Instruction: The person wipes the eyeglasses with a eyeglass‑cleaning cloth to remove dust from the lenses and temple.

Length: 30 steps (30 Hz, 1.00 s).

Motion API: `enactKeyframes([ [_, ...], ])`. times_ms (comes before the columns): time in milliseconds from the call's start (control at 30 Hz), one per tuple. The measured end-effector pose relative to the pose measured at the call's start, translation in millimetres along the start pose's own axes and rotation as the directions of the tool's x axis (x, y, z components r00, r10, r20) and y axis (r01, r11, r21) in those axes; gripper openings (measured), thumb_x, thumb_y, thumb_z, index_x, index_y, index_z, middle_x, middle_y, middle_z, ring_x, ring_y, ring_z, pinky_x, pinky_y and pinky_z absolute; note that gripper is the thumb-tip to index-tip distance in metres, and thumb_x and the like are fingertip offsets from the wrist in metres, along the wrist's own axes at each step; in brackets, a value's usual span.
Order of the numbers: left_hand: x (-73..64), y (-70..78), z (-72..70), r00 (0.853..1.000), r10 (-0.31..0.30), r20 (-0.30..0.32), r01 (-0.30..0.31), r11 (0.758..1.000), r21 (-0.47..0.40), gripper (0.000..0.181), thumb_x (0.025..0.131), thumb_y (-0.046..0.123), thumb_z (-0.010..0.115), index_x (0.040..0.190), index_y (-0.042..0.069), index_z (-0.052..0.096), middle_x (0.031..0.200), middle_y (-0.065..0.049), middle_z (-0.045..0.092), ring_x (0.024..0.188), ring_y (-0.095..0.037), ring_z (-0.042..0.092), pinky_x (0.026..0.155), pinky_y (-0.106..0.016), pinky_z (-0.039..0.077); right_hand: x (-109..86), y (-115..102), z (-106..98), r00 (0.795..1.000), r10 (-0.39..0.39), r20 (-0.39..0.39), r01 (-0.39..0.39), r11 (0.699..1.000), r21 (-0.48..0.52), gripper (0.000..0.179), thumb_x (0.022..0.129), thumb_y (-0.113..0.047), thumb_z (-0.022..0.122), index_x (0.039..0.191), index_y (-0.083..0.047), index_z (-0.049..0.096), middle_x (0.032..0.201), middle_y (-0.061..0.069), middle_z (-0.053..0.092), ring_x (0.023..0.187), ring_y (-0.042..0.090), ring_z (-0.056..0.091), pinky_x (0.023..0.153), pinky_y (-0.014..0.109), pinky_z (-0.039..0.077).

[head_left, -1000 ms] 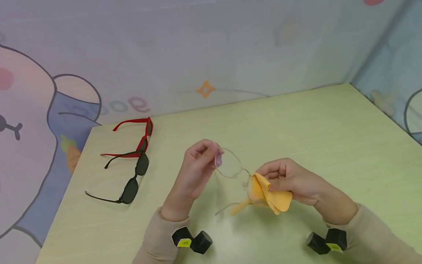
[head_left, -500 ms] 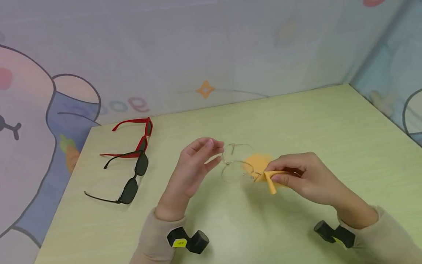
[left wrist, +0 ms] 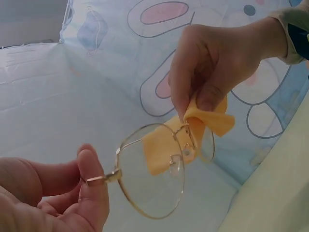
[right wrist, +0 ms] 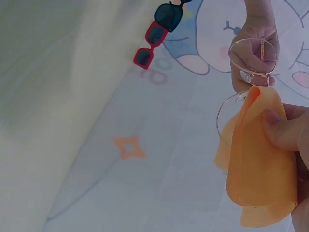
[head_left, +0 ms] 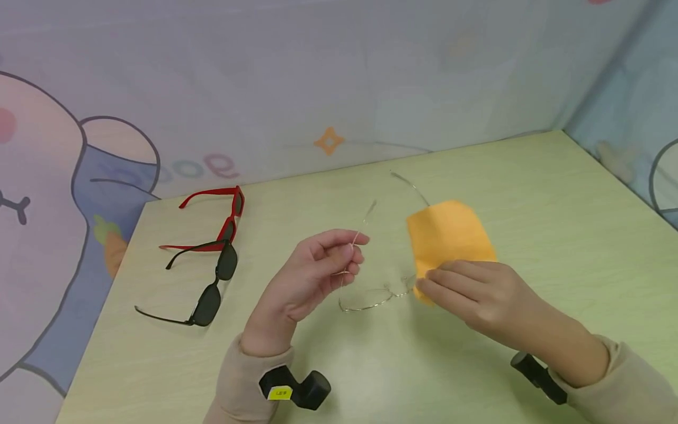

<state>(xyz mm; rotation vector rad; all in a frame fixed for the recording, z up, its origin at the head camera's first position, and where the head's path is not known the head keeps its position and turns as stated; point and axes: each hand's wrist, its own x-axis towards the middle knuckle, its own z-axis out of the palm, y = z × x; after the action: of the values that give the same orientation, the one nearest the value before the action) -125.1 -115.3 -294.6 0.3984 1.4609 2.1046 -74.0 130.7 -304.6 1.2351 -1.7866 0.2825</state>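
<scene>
Gold wire-rimmed eyeglasses [left wrist: 150, 191] with clear round lenses are held up between both hands, temples pointing away in the head view. My left hand [head_left: 323, 265] pinches one temple between thumb and fingers, near its hinge in the left wrist view. At the other side, my right hand [head_left: 487, 297] grips a yellow cleaning cloth [head_left: 450, 232] folded over the frame by the bridge. The cloth hides part of the far lens; a flap of it stands up above the right fingers. In the right wrist view, the right thumb [right wrist: 282, 128] presses on the cloth.
Red-framed sunglasses [head_left: 229, 231] and black sunglasses [head_left: 208, 305] lie unfolded at the left of the pale wooden table [head_left: 529, 206], one in front of the other. A printed fabric backdrop [head_left: 265, 88] rises behind the table.
The eyeglasses have turned over, so their temples now point away. My left hand let go of the rim, then took hold of a temple. My right hand has turned knuckles up with the cloth.
</scene>
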Motion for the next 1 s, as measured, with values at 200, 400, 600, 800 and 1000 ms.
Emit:
enactKeyframes([
  [200, -1.9, 1.0, -6.0, 0.995, 0.097, 0.022, -0.089, 0.966, -0.242, 0.009, 0.093, 0.009, 0.056, 0.100, 0.012, 0.061, 0.083, 0.000, 0.057, 0.071, -0.006, 0.053, 0.067, -0.015, 0.046, -1.6, -3.0, 0.2, 1.000, 0.020, -0.015, -0.021, 0.999, -0.030, 0.028, 0.099, -0.006, 0.044, 0.087, 0.000, 0.069, 0.077, 0.006, 0.067, 0.065, 0.018, 0.063, 0.054, 0.032, 0.052],
  [400, -5.3, 4.6, -7.5, 0.978, 0.133, 0.158, -0.055, 0.905, -0.422, 0.008, 0.090, 0.015, 0.061, 0.095, 0.010, 0.061, 0.083, -0.001, 0.056, 0.074, -0.008, 0.052, 0.069, -0.017, 0.043, -0.2, -2.2, -1.0, 0.995, 0.025, -0.099, -0.032, 0.997, -0.068, 0.023, 0.096, 0.000, 0.046, 0.088, 0.001, 0.068, 0.075, 0.008, 0.068, 0.064, 0.021, 0.063, 0.053, 0.034, 0.051],
  [600, -6.0, 4.1, -4.0, 0.978, 0.111, 0.178, -0.047, 0.944, -0.327, 0.013, 0.091, 0.025, 0.060, 0.087, 0.012, 0.063, 0.079, 0.001, 0.057, 0.072, -0.008, 0.053, 0.068, -0.019, 0.045, -0.3, -0.3, -0.8, 0.987, 0.012, -0.162, -0.025, 0.996, -0.081, 0.020, 0.095, 0.000, 0.049, 0.087, 0.002, 0.067, 0.074, 0.010, 0.068, 0.062, 0.023, 0.063, 0.051, 0.035, 0.050],
  [800, -9.7, 5.0, 2.1, 0.981, 0.107, 0.160, -0.066, 0.967, -0.245, 0.016, 0.092, 0.030, 0.057, 0.087, 0.015, 0.062, 0.073, 0.003, 0.050, 0.066, -0.009, 0.044, 0.065, -0.022, 0.039, -4.3, 1.7, 1.2, 0.986, 0.009, -0.164, -0.023, 0.997, -0.079, 0.021, 0.095, 0.001, 0.049, 0.086, 0.002, 0.068, 0.074, 0.011, 0.068, 0.062, 0.023, 0.063, 0.051, 0.036, 0.051],
  [1000, -11.3, 3.6, 9.8, 0.992, 0.124, -0.031, -0.126, 0.919, -0.373, 0.016, 0.095, 0.022, 0.053, 0.095, 0.011, 0.065, 0.072, 0.002, 0.048, 0.067, -0.008, 0.039, 0.063, -0.019, 0.034, -3.1, -1.4, 7.3, 0.982, -0.007, -0.191, -0.009, 0.996, -0.084, 0.018, 0.094, 0.004, 0.050, 0.088, 0.003, 0.067, 0.074, 0.010, 0.068, 0.062, 0.023, 0.063, 0.050, 0.034, 0.050],
])
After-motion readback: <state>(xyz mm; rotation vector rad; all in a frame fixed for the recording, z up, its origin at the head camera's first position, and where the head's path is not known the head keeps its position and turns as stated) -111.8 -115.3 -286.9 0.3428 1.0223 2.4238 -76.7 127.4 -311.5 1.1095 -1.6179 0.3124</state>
